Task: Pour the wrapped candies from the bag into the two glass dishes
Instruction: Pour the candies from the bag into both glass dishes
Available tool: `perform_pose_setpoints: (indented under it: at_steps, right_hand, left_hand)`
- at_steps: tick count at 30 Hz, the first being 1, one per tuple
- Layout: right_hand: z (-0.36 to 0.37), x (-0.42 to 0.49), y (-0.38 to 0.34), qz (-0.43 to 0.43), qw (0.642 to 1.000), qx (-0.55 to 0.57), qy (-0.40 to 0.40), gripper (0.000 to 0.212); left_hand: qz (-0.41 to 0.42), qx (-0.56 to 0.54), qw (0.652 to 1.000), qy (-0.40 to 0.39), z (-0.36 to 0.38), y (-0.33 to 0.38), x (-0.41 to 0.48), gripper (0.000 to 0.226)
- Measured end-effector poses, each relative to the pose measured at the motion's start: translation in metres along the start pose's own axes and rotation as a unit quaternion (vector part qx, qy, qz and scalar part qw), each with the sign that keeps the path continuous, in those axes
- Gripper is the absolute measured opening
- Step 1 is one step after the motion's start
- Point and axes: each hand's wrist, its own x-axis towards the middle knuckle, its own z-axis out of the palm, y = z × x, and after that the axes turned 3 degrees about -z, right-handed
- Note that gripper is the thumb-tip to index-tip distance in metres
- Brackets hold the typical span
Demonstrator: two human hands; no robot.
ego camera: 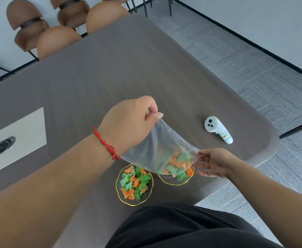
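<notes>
The clear bag (162, 151) hangs tilted over the right glass dish (178, 180) — left hand (128, 122) pinches its upper corner, right hand (213, 162) pinches its lower edge. The left dish (119, 192) holds candies (135, 182) on the grey table (93, 77).

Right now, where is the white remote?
The white remote lies on the table, right of both hands, beyond the bag and near the table's right edge.
</notes>
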Motion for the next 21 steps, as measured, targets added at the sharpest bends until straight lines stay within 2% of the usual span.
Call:
perform_pose_setpoints:
  at_steps: [4, 9, 12, 16, 21]
  right_hand:
    - [-0.005, 0.005, -0.005, -0.001, 1.000, -0.010, 0.003, 0.017]
    - [-0.013, 0.006, -0.012, -0.011, 0.999, -0.028, 0.017, 0.022]
    - [-0.014, 0.003, -0.016, -0.020, 0.998, -0.053, 0.037, 0.023]
    - [-0.017, 0.002, -0.020, -0.018, 0.995, -0.091, 0.035, 0.022]
    - [-0.016, 0.005, -0.023, -0.018, 0.991, -0.129, 0.032, 0.018]
  left_hand:
    - [0.010, -0.005, 1.000, 0.017, 0.002, 0.008, 0.011, 0.020]
    - [0.012, 0.002, 1.000, 0.006, 0.008, 0.004, 0.013, 0.021]
    - [0.010, -0.012, 1.000, -0.002, 0.009, 0.001, 0.012, 0.020]
    - [0.010, -0.057, 0.998, 0.032, 0.011, 0.009, 0.015, 0.019]
    - [0.055, -0.100, 0.992, 0.047, 0.020, 0.040, 0.026, 0.021]
